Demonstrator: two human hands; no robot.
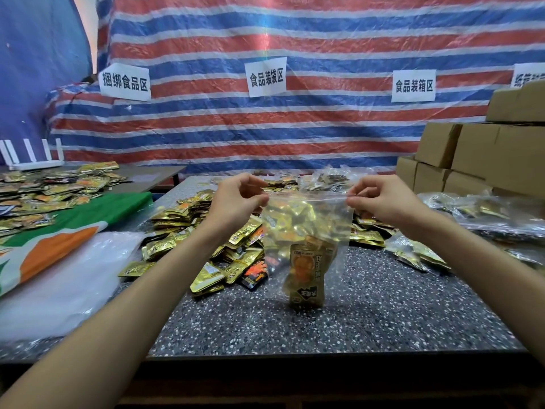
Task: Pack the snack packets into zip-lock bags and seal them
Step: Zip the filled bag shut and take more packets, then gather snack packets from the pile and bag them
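The clear plastic zip-lock bag (306,231), already holding gold foil snack packets (306,276), hangs pinched at its top corners by the left hand (236,202) and right hand (380,202), likely mid-sealing, with heaps of loose gold packets (188,231) left.

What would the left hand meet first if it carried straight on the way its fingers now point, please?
The left hand pinches a top corner of the zip-lock bag and points right along its seal. Straight on, it would probably meet the right hand at the other corner; depth is unclear.
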